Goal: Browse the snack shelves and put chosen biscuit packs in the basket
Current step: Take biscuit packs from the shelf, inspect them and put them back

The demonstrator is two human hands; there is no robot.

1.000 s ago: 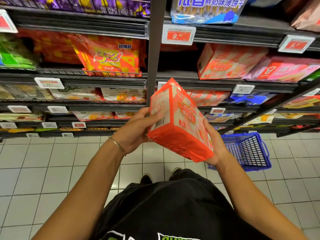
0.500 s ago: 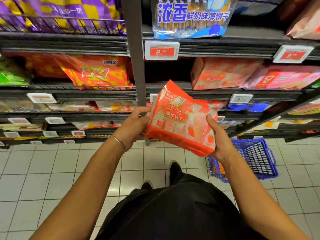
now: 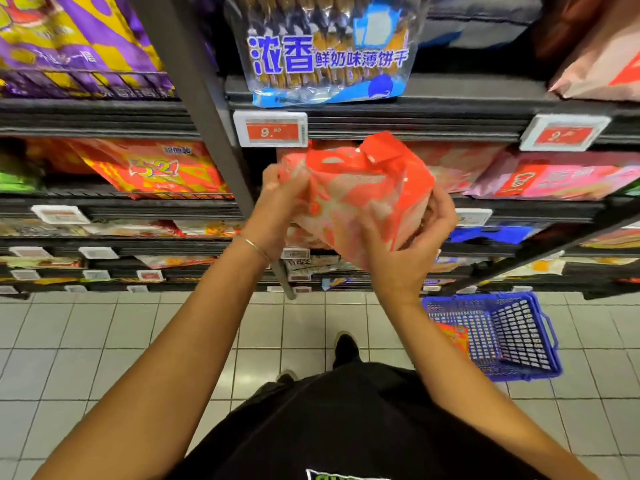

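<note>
Hands of a person held an orange-red wafer pack (image 3: 356, 199) at chest height in front of the snack shelves (image 3: 381, 123). Left hand (image 3: 277, 209) gripped the pack's left end, fingers curled around it; a thin bangle (image 3: 256, 249) sat on that wrist. Right hand (image 3: 408, 247) cupped the pack's lower right side from beneath, fingers wrapped up over the far edge. Both hands were closed on the pack, which was tilted with its crimped top seal pointing up toward a price tag (image 3: 270, 129) on the shelf edge; its print was blurred. Above, a clear blue-lettered biscuit bag (image 3: 322, 60) lay on the upper shelf, and a purple-and-yellow bag (image 3: 69, 43) lay to its left past the dark upright post (image 3: 207, 109). An orange bag (image 3: 152, 171) lay one shelf lower on the left, pink packs (image 3: 554, 178) on the right. Blue basket (image 3: 519, 337) stood on the white tiled floor (image 3: 104, 341) at lower right, well apart from the held pack, with an orange packet (image 3: 453, 336) visible inside it.
</note>
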